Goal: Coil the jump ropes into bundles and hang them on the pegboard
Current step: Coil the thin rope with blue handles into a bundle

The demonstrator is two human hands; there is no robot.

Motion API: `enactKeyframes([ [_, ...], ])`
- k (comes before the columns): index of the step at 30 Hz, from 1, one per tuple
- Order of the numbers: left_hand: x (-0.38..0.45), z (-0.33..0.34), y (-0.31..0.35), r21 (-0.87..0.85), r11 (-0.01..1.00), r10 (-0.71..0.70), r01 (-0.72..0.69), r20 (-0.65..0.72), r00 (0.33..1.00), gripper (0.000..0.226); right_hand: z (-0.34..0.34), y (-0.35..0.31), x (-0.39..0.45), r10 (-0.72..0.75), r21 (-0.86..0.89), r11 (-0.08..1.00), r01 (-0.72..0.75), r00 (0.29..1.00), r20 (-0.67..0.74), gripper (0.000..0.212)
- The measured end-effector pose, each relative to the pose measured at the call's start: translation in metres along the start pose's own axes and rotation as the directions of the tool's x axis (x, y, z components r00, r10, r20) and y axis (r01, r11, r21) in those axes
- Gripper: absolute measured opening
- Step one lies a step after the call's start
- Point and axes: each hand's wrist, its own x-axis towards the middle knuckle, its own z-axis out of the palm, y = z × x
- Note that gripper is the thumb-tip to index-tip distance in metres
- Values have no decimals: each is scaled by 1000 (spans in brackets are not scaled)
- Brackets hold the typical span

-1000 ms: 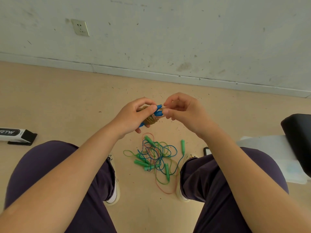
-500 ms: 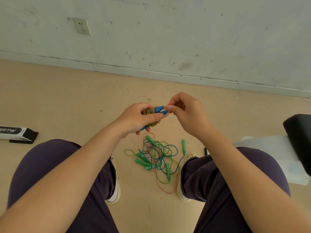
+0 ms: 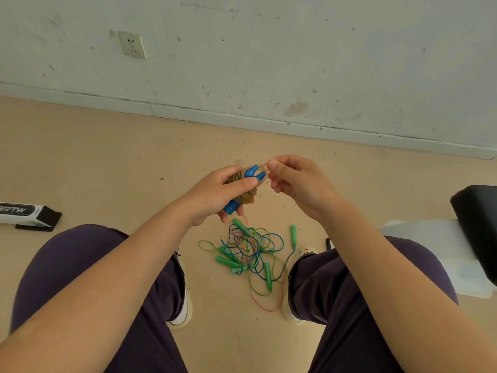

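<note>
My left hand [image 3: 215, 193] grips a coiled jump rope bundle [image 3: 243, 192]: yellowish cord wound around two blue handles, whose tips stick out above my thumb and below my palm. My right hand [image 3: 295, 179] pinches the thin loose end of the cord [image 3: 265, 166] right beside the blue handle tips. On the floor between my feet lies a tangled pile of jump ropes [image 3: 252, 254] with green handles and green, blue and red cords. No pegboard is in view.
I sit with my knees apart, shoes on either side of the pile. A black and white box [image 3: 27, 212] lies on the floor at left. A black seat [image 3: 478, 227] and a clear plastic bin [image 3: 430, 254] stand at right. A wall with a socket [image 3: 132, 44] faces me.
My left hand has tilted the bundle more upright, showing its lower blue handle end. My right hand shifted slightly up and right, still pinching the cord's end.
</note>
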Motion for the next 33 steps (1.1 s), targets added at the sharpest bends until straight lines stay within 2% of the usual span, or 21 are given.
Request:
enactKeyframes([
  [2,0,-3,0,-41,999,-10,10,6,1000,25,4,1,-2,-39,-62,997,41,999,32,12],
  [6,1,0,-1,-37,999,-10,12,51,999,23,7,0,-6,-105,-189,976,105,994,6,24],
  [11,2,2,-2,21,1000,2,-3,67,998,20,4,1,-6,-80,-197,978,68,995,-56,17],
  [15,2,1,2,78,997,10,-15,69,998,6,0,-1,-6,-146,-253,962,105,978,-147,13],
  [17,2,-1,6,89,995,31,-39,95,995,8,-3,-3,-5,-167,-222,967,125,969,-179,13],
  [20,0,-2,10,150,984,74,-94,130,989,9,-4,0,0,-113,-121,989,90,973,-199,15],
  [23,-1,-4,7,181,980,76,-88,70,995,6,-1,-1,8,-93,-138,988,69,981,-169,16],
  [27,24,-14,19,201,979,59,-42,-75,995,22,-1,-25,39,-139,-209,972,109,981,-135,11],
  [30,66,-29,27,147,989,2,13,-104,995,23,-1,-32,78,-141,-204,973,106,976,-166,12],
  [33,115,-42,1,137,990,-3,29,-186,983,31,-11,-4,121,-92,-202,978,48,973,-213,14],
])
